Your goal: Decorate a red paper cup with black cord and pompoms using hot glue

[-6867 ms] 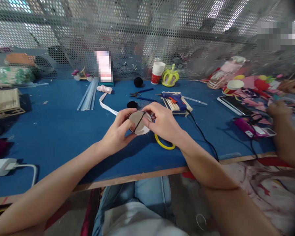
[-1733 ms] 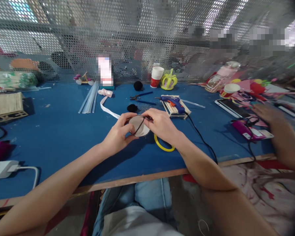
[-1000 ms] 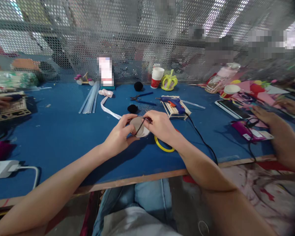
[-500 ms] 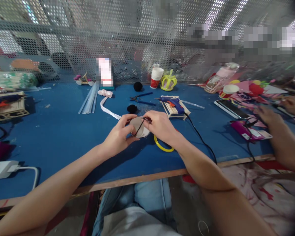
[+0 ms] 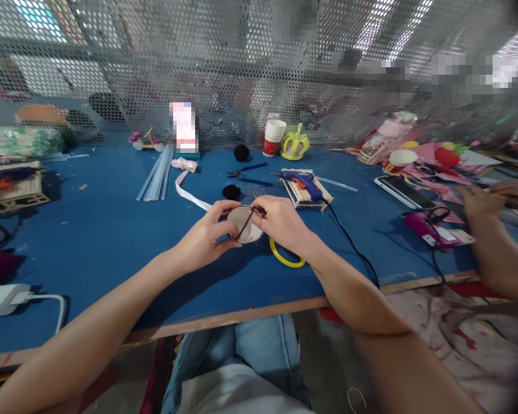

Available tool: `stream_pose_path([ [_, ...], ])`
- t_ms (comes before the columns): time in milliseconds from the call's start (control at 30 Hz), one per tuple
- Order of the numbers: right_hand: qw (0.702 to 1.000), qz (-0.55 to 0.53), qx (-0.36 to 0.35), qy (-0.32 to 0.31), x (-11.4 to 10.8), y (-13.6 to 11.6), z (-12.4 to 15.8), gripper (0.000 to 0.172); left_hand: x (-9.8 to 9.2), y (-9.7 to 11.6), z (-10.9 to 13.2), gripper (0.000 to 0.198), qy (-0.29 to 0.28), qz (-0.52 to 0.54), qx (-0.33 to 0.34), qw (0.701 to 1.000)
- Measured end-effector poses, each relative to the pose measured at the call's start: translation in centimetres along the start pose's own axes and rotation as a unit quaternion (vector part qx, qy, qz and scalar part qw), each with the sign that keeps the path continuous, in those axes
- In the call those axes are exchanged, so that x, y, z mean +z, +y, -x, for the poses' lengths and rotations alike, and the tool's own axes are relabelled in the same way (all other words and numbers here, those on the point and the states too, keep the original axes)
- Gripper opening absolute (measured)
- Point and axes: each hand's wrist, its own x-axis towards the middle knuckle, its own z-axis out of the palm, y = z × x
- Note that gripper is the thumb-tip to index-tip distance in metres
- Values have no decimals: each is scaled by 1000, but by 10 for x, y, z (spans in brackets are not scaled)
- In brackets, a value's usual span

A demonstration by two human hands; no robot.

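Observation:
Between my hands, over the near middle of the table, is a white paper cup (image 5: pixel 252 231) with a dark line around its rim, its round mouth turned up toward me. A thin black strip (image 5: pixel 246 225), perhaps a pipe cleaner, runs slantwise across the mouth. My left hand (image 5: pixel 209 234) grips the cup's left side, thumb over the rim beside the strip's lower end. My right hand (image 5: pixel 278 221) pinches the strip's upper end against the far right rim; its fingertips are partly hidden. Under my right wrist lies a yellow loop (image 5: pixel 285 260), partly covered.
Beyond my hands lie two black pompoms (image 5: pixel 231 191), blue-handled pliers (image 5: pixel 252 174) and a glue gun (image 5: pixel 304 184) on a wooden rack. White ribbon (image 5: pixel 190 198), clear glue sticks (image 5: pixel 156 175), stacked cups (image 5: pixel 274 138) and a yellow basket (image 5: pixel 294 144) stand farther off. Another person's hand (image 5: pixel 479 204) is at right.
My hands and the cup hold almost the same pose. At the right, the other person's hands have shifted slightly; the whole view has moved a little.

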Motion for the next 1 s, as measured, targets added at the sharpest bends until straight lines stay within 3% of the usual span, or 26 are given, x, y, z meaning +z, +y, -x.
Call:
stream_pose_path([
  [1000, 998, 6, 30, -58, -3, -3, -2, 10, -4, 2, 0, 10, -26, 37, -39, 998],
])
